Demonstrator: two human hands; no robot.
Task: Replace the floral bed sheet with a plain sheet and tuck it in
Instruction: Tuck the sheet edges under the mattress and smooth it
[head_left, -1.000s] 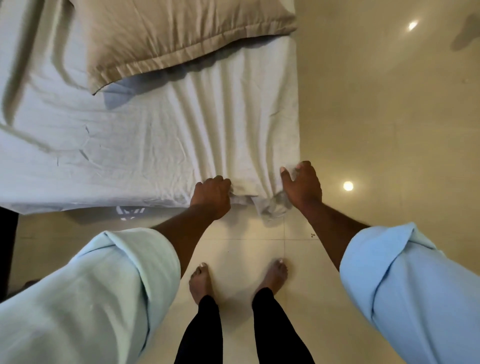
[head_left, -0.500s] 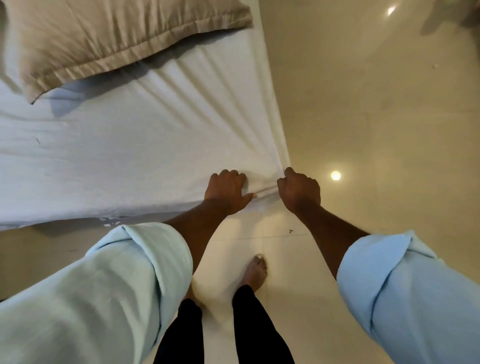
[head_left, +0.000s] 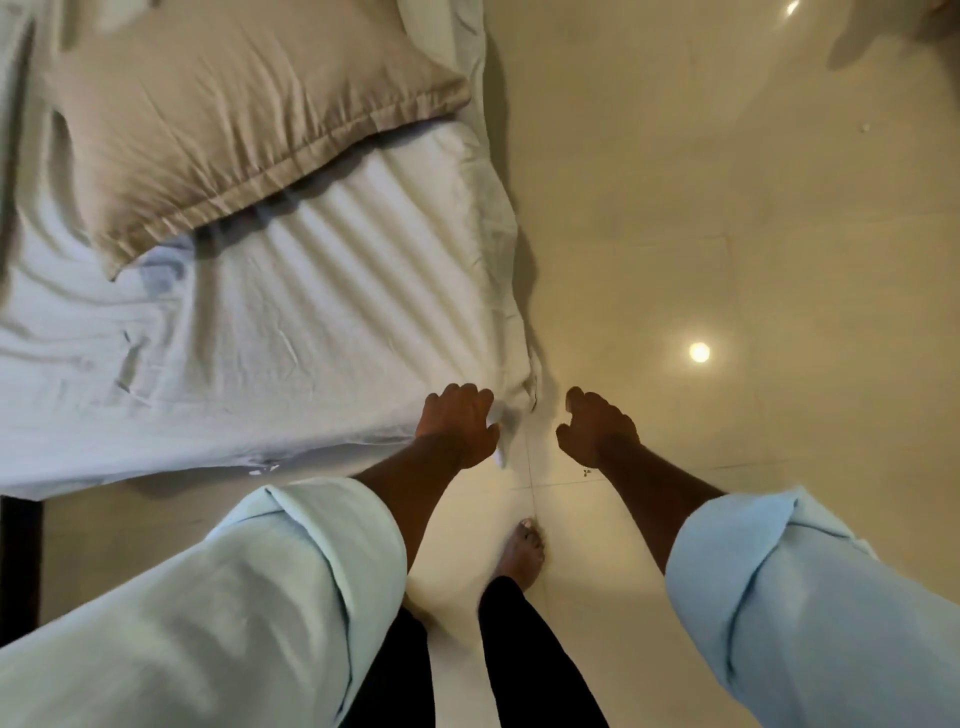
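Observation:
A plain white sheet covers the mattress, with diagonal creases running toward its near right corner. My left hand grips the bunched sheet at that corner, a bit of white cloth showing below its fingers. My right hand hangs just right of the corner over the floor, fingers loosely curled, holding nothing. No floral sheet is in view.
A beige pillow lies on the bed at the upper left. Glossy cream floor tiles spread to the right and below the bed. My bare foot stands on the tiles near the corner. A dark bed frame edge shows at the left.
My right hand has let go of the sheet corner and moved off to the right. My left hand has shifted right to the corner and still holds the cloth. The view has turned.

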